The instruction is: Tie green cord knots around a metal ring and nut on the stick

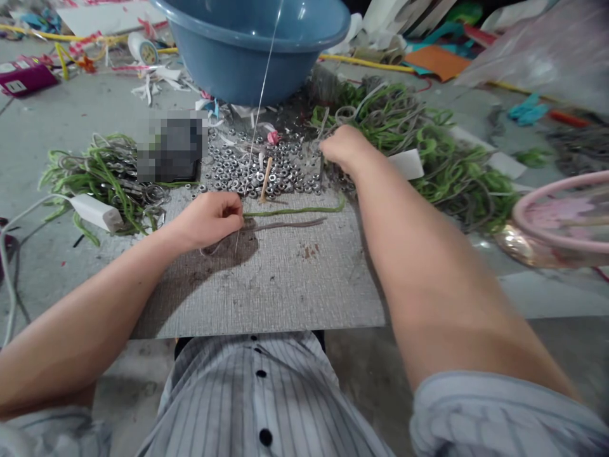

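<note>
My left hand [212, 218] is closed in a pinch on the ends of a green cord [295, 210] and a grey cord [290, 223] that lie side by side on a grey board [266, 285]. A thin clear line [261, 95] runs up from near that hand. My right hand [345, 147] reaches forward with fingers curled into the edge of a pile of green and grey cords [428, 152]; what it grips is hidden. Between the hands lies a heap of several metal nuts [257, 168] with a small wooden stick [266, 179] on it.
A blue plastic basin [252, 44] stands behind the nuts. A second bundle of green and grey cords [104, 178] lies at the left by a blurred dark object [174, 146]. A pink ring [561, 216] is at the right. Paper scraps and coloured litter cover the floor behind.
</note>
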Demonstrator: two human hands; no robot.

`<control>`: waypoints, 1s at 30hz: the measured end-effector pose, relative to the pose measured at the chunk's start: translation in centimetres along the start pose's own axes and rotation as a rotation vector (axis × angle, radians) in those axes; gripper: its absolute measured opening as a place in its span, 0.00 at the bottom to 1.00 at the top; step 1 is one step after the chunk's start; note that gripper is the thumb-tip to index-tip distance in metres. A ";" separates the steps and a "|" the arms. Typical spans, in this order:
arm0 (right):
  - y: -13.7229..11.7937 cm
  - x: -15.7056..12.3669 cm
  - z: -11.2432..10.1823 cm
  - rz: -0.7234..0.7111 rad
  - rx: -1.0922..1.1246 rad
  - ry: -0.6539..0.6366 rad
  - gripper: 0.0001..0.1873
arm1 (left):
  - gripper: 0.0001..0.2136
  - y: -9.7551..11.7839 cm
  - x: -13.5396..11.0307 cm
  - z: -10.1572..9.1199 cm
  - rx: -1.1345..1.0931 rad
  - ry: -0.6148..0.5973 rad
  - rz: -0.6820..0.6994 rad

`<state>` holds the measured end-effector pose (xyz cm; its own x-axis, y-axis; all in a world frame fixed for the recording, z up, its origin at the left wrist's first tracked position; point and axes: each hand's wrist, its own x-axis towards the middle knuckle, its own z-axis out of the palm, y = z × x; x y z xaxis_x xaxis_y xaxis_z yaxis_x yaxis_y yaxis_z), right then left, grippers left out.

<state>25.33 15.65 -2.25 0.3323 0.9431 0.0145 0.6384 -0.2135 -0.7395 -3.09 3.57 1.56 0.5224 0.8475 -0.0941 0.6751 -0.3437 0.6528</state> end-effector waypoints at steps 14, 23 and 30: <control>-1.4 -4.6 -3.0 0.260 0.807 -0.283 0.18 | 0.06 -0.2 0.0 -0.1 -0.008 -0.026 -0.001; 1.8 -2.2 -0.8 0.012 0.129 -0.153 0.11 | 0.06 -0.3 0.0 -0.1 0.000 -0.017 0.014; 0.9 -3.0 -2.3 -0.143 -0.290 0.169 0.10 | 0.06 -0.1 0.0 -0.1 0.010 -0.015 0.003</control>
<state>26.48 12.01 -1.40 0.3201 0.9182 0.2332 0.8490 -0.1688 -0.5006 -3.19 3.65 1.59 0.5317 0.8406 -0.1035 0.6791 -0.3502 0.6451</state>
